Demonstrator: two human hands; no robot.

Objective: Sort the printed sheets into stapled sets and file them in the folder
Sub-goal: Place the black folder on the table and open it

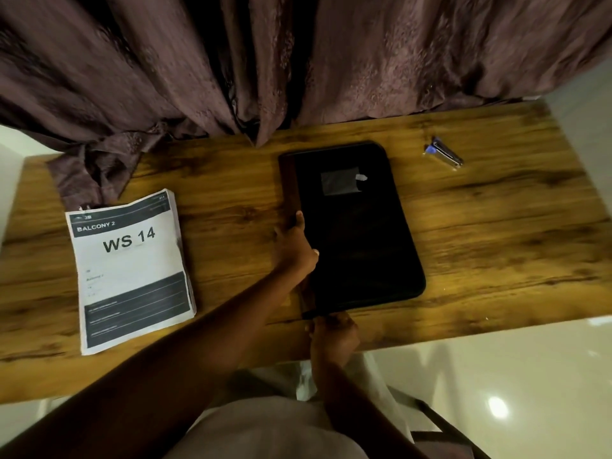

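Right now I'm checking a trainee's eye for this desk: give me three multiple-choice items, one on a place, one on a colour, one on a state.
1. Where is the stapler relative to the folder?
A. Right of it
B. On top of it
C. Under the paper stack

2. What colour is the folder?
A. White
B. Black
C. Red

3. The folder is:
A. Spread open
B. Standing upright
C. Closed and flat

Key: 1 A, it lies on the table towards its far right corner; 2 B, its cover is black; 3 C, it lies closed, with the left hand on its spine edge and the right hand at its near corner.
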